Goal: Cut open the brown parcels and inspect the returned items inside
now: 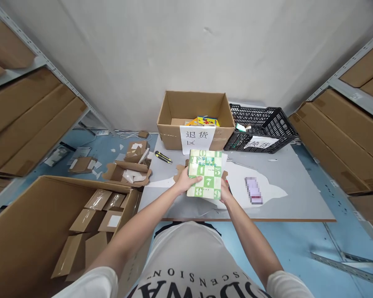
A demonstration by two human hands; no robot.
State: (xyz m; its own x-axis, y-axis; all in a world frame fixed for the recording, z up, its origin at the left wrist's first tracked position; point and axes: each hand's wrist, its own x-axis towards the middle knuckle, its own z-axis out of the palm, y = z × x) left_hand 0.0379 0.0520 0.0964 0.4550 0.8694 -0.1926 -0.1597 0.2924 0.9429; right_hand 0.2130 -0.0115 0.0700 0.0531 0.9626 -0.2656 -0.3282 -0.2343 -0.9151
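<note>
A green-and-cream checked book [205, 174] with large numbers on its cover is held up over the table's front part. My left hand [185, 182] grips its left edge, thumb lying on the cover. At the right edge, my right hand [225, 192] is closed on the book, its fingers mostly hidden behind it. Brown cardboard shows partly behind the book on both sides. Beyond it stands an open cardboard box [168, 136] with a white paper label and colourful books inside. A yellow-and-black utility knife [163, 157] lies left of the book.
Right of the box stands a black plastic crate [264, 128] with a paper label. A pixelated purple item [254, 191] lies on the grey table [304, 198]. At left, a large carton [49, 194] holds several small boxes, near opened cardboard [127, 174]. Loaded shelves flank both sides.
</note>
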